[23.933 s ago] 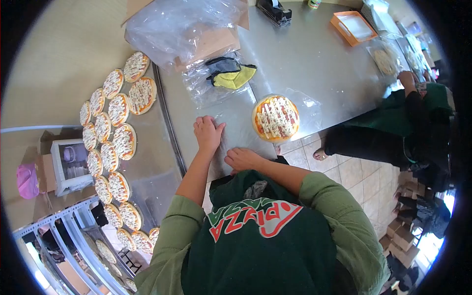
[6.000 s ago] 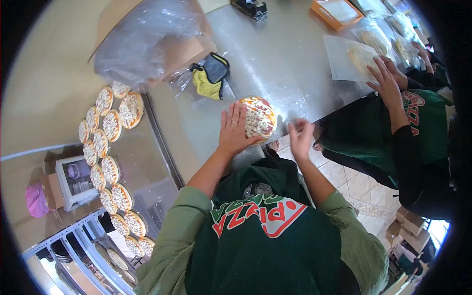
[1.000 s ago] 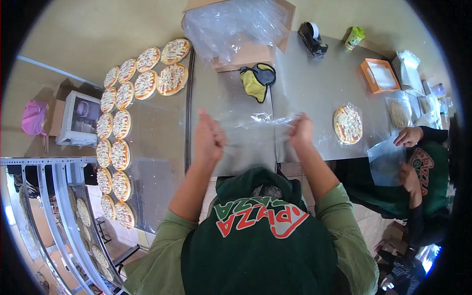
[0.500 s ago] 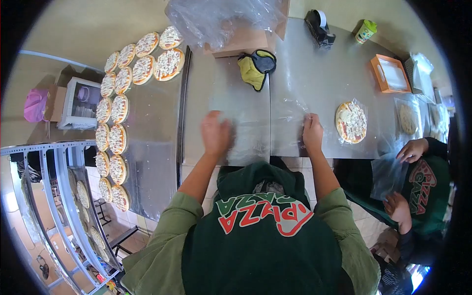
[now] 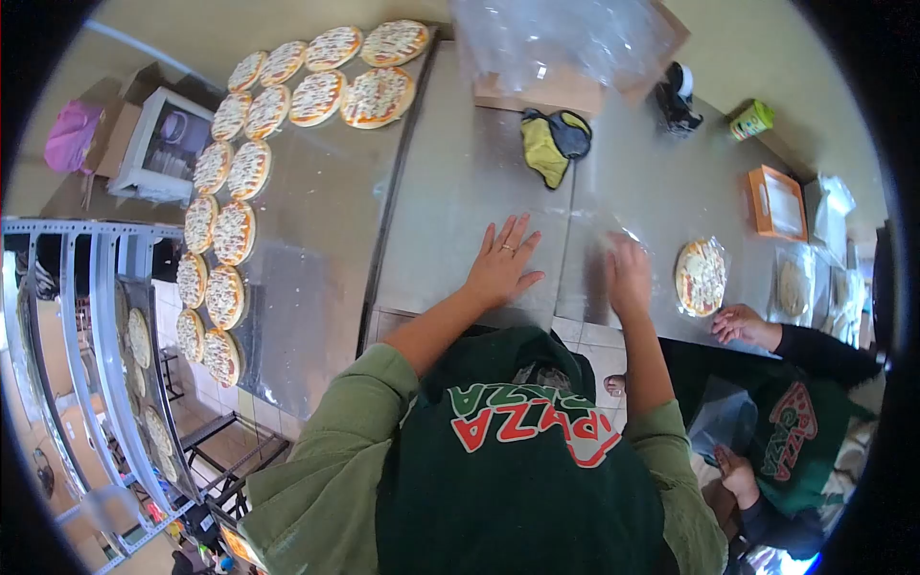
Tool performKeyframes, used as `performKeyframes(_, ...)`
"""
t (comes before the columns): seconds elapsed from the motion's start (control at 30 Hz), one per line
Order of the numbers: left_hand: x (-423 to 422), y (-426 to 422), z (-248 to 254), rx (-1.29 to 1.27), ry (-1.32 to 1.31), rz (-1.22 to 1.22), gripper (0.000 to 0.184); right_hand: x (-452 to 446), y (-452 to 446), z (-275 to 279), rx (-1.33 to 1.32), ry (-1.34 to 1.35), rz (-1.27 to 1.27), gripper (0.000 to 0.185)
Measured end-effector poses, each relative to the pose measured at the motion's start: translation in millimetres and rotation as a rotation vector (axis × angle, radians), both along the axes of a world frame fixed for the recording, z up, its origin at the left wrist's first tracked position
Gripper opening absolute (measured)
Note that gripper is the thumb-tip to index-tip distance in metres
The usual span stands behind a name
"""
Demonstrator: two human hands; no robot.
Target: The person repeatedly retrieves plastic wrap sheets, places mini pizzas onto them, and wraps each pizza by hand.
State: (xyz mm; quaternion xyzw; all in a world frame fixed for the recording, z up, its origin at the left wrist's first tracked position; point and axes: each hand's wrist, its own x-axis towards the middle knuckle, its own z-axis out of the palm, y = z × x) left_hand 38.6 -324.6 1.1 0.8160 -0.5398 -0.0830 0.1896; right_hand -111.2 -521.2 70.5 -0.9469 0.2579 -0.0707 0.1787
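Observation:
My left hand [image 5: 503,264] is open, palm down over the steel table, with its fingers spread and a ring on one finger. Nothing is in it. To its right, my right hand [image 5: 629,276] is smeared by motion, so its grip cannot be made out. Glints of a clear plastic bag [image 5: 625,232] show at its fingertips; the rest of the bag is hard to see against the metal. Further right lies a topped pizza [image 5: 701,278] on clear plastic. Beyond my hands sits a yellow and black cloth item [image 5: 551,151].
Rows of topped pizzas [image 5: 235,233] cover the left table. A cardboard box with plastic [image 5: 537,96], tape dispenser [image 5: 678,105], green cup [image 5: 751,120] and orange tray [image 5: 776,203] stand at the back. At right, a co-worker's hand [image 5: 746,327] nears the pizza; the other holds a clear bag [image 5: 717,422].
My left hand has opened and moved inward and further over the table. My right hand is now blurred. The co-worker's upper hand has reached toward the pizza. The whole view has turned.

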Motion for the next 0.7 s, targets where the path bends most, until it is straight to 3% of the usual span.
performKeyframes(0.13,17.4,43.0,-1.1,0.048,0.065,0.199,0.088,-2.0,14.7,-49.1,-0.213,0.106,-0.034,0.049)
performKeyframes(0.23,40.9,73.7,31.6,0.127,0.057,0.139,0.081,-1.0,12.1,-58.9,-0.191,0.158,-0.084,0.053)
performKeyframes(0.33,93.4,114.5,32.7,-0.279,0.213,0.659,0.069,2.0,8.8,-40.6,-0.107,0.16,-0.038,0.054)
performKeyframes(0.4,145.2,166.9,18.0,-0.952,0.433,1.33,0.055,2.8,7.9,-35.3,-0.069,0.173,-0.037,0.055)
performKeyframes(0.43,172.7,197.3,22.8,-1.377,0.399,1.59,0.048,3.2,6.0,-35.5,-0.052,0.154,-0.017,0.055)
performKeyframes(0.47,195.0,250.8,21.0,-1.548,0.644,1.737,0.047,3.4,2.6,-37.6,-0.034,0.134,0.0,0.055)
performKeyframes(0.53,216.4,308.3,45.2,-1.954,0.93,1.791,0.06,5.1,1.8,-37.2,-0.012,0.132,0.003,0.055)
performKeyframes(0.57,230.2,327.9,30.6,-2.106,0.939,1.787,0.068,7.1,2.5,-36.9,-0.01,0.135,0.001,0.055)
performKeyframes(0.7,239.1,346.6,50.6,-2.262,1.205,1.651,0.08,8.7,-1.6,-36.4,0.012,0.17,-0.037,0.055)
